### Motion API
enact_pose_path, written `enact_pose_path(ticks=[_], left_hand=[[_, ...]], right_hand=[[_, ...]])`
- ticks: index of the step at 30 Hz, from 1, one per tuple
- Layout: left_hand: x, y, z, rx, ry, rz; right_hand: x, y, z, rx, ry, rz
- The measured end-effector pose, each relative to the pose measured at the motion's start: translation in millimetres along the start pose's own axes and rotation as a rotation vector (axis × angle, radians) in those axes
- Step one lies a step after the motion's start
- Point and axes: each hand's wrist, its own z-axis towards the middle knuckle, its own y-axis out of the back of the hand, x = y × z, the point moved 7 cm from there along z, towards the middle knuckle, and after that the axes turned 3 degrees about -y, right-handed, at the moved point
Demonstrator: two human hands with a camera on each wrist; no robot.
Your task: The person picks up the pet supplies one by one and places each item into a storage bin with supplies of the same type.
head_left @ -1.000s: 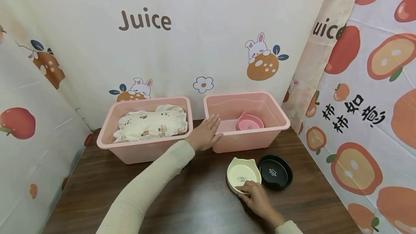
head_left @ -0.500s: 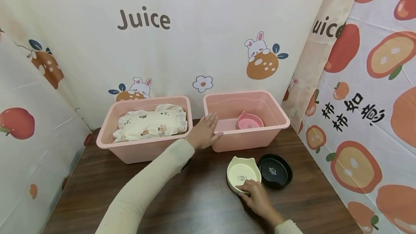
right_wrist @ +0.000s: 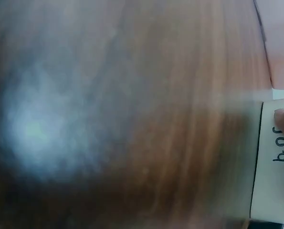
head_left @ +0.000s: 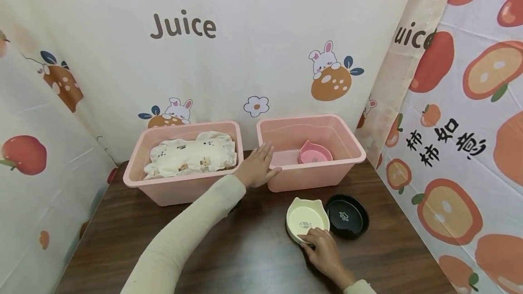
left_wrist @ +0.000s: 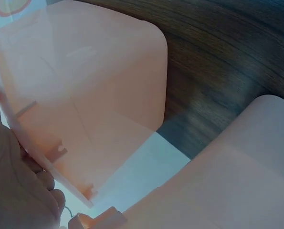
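My left hand (head_left: pixel 256 167) rests on the left rim of the right-hand pink bin (head_left: pixel 310 179), its fingers straight over the edge. In the left wrist view that hand (left_wrist: pixel 22 186) lies along the bin's rim. My right hand (head_left: pixel 324 254) pinches the near rim of a cream cat-eared pet bowl (head_left: pixel 303 214), fingertips inside and thumb outside. The bowl's lettered side (right_wrist: pixel 270 186) shows at the right edge of the right wrist view. Right beside it sits a black round pet bowl (head_left: pixel 347 218) with a paw print. A pink cat-eared bowl (head_left: pixel 315 154) sits inside the right-hand bin.
Another pink bin (head_left: pixel 180 190), to the left, holds a cream ruffled cushion (head_left: pixel 192 154) with small printed figures. Both bins stand on the dark wooden table (head_left: pixel 245 257) against a printed curtain (head_left: pixel 269 49). A fruit-patterned cloth (head_left: pixel 445 203) hangs on the right.
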Motion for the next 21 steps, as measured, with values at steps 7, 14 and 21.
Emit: enact_pose_path(ticks=[7, 14, 21], left_hand=[[-0.4, -1.8, 0.7, -0.008, 0.006, -0.003], [-0.2, -2.3, 0.7, -0.016, 0.001, -0.003], [-0.4, -0.9, -0.7, -0.025, -0.002, -0.008]], right_hand=[[2, 8, 1, -0.076, 0.03, 0.044], [8, 19, 5, -0.104, 0.07, 0.07], [16, 39, 11, -0.127, 0.105, 0.096]])
